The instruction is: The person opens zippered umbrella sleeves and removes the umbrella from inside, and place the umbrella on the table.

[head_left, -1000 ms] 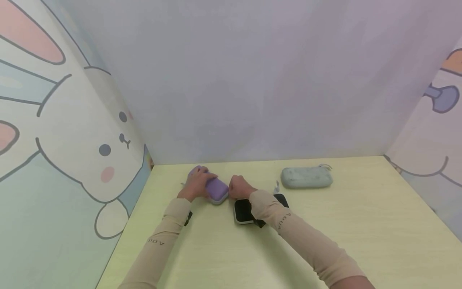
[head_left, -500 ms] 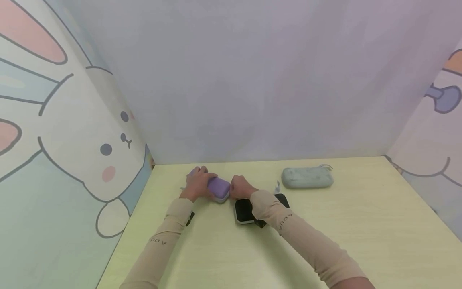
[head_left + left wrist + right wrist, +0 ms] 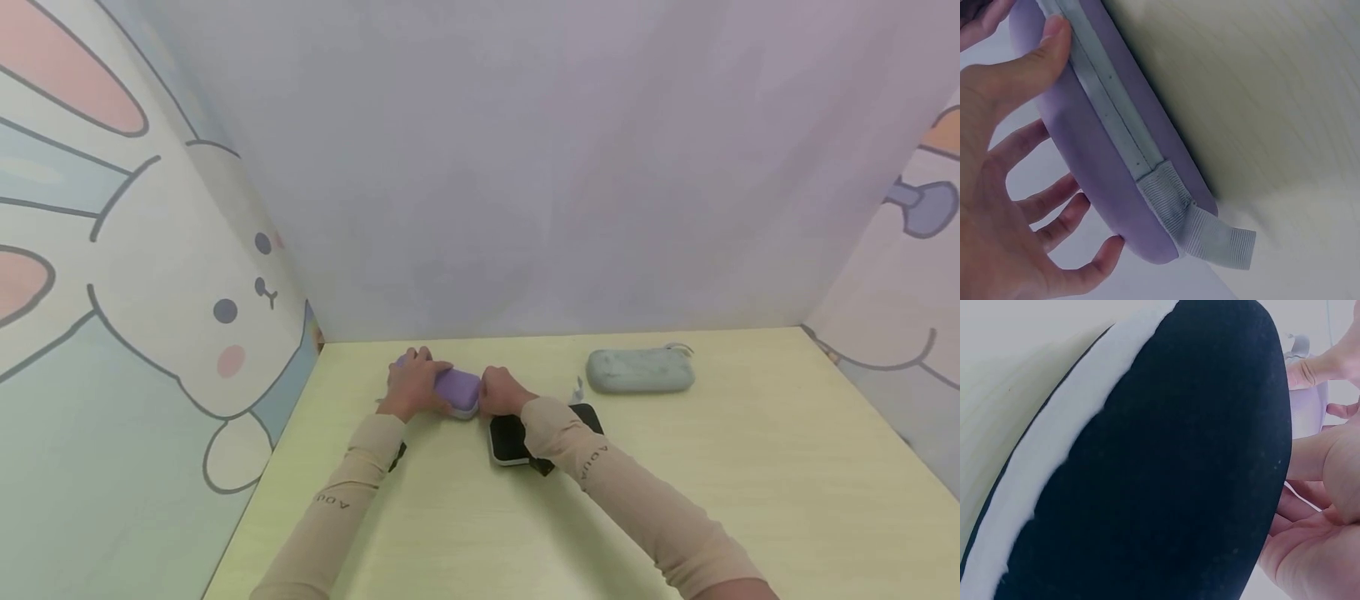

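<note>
A purple zippered case (image 3: 459,388) with a pale zip band lies at the back left of the table. My left hand (image 3: 411,385) grips it from above; in the left wrist view, the thumb presses on the zip band (image 3: 1116,100) and the other fingers support the purple side. A grey ribbon tab (image 3: 1219,240) sticks out from that end. My right hand (image 3: 502,392) is curled at the case's right end, its fingertips hidden from the head view. In the right wrist view, a black-topped case (image 3: 1166,456) with a white edge covers part of that hand.
The black-topped case (image 3: 508,440) lies on the table under my right wrist, with a pale strap (image 3: 577,389) behind it. A pale grey-green pouch (image 3: 639,371) with a loop lies at the back right. Printed walls (image 3: 555,167) enclose the table (image 3: 712,483) at the back and sides.
The purple case has turned slightly in my left hand, so its right end sits a little higher and straighter in the head view. My right hand stays curled at that end.
</note>
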The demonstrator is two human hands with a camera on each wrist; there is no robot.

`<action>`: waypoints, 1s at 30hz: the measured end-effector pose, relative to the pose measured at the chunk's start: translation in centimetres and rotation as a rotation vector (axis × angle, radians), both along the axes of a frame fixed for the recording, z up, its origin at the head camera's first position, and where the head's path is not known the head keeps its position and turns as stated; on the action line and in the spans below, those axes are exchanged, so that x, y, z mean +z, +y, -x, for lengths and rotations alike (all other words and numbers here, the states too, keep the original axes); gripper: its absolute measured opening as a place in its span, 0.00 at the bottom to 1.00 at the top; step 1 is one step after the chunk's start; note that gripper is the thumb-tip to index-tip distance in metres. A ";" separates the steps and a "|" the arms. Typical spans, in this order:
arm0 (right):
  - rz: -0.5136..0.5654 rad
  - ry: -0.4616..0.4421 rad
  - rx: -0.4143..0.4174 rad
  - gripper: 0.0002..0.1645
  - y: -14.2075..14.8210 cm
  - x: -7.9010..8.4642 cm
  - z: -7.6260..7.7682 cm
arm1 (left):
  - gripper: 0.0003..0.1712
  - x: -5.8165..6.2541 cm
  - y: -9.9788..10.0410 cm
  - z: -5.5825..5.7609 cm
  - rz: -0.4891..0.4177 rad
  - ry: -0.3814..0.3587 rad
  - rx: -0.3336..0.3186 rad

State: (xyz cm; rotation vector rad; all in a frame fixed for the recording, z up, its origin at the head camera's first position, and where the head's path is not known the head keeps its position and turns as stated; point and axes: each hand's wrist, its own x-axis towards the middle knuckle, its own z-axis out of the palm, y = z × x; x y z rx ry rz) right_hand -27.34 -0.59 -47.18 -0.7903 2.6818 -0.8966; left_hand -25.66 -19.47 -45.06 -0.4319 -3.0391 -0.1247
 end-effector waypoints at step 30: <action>-0.039 0.048 -0.017 0.23 0.0 0.9 -0.5 | 0.40 -1.8 -3.4 0.8 -0.341 -0.041 -0.120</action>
